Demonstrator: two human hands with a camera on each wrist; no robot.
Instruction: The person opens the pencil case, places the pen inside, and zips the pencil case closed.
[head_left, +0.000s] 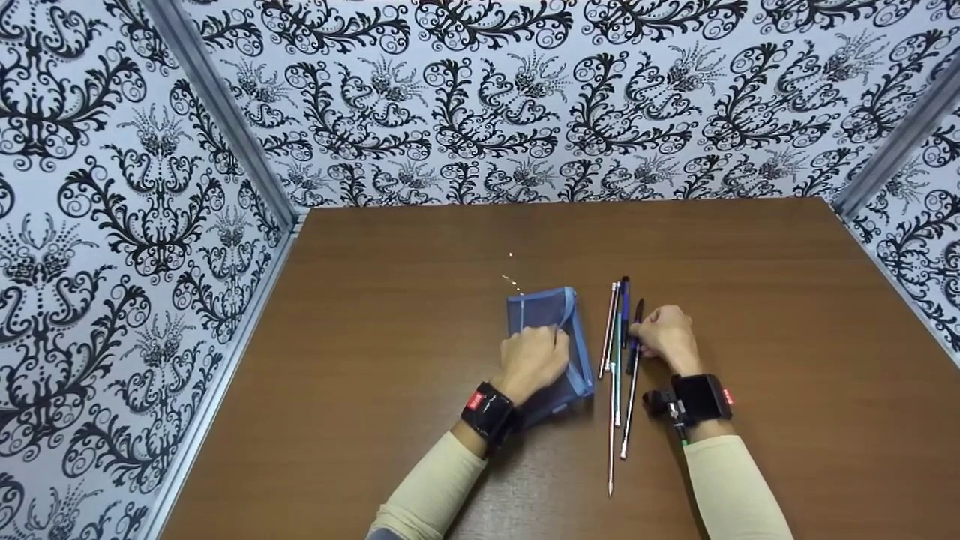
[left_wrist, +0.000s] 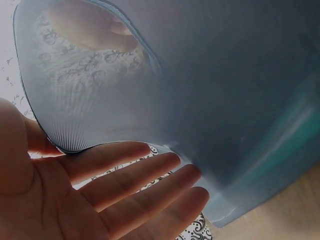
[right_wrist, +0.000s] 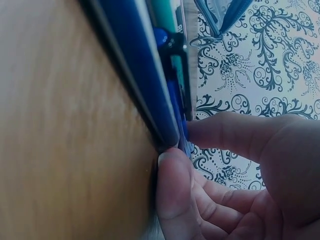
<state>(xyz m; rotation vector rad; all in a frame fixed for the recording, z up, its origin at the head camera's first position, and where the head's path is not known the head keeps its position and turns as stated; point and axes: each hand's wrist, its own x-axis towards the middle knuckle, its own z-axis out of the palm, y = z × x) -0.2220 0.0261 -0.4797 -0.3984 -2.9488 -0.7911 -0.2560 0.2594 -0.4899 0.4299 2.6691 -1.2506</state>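
Note:
My left hand (head_left: 534,361) holds a blue see-through mesh pouch (head_left: 541,309) with a zipper edge, lying at the middle of the table. In the left wrist view the pouch's rim (left_wrist: 75,150) is pinched between thumb and forefinger, the other fingers stretched out below it. To the right, my right hand (head_left: 667,337) is at a bunch of pens and pencils. Its thumb and forefinger pinch the end of a blue pen (right_wrist: 137,60), seen close up in the right wrist view. A second blue pen (head_left: 625,304) lies beside it.
Between the hands lie a teal pencil (head_left: 617,390), a red pencil (head_left: 610,457) and a dark silvery pencil (head_left: 629,420), roughly parallel. Patterned panels (head_left: 495,112) wall the brown table (head_left: 390,300) at back and sides. Small bright specks (head_left: 511,281) show behind the pouch.

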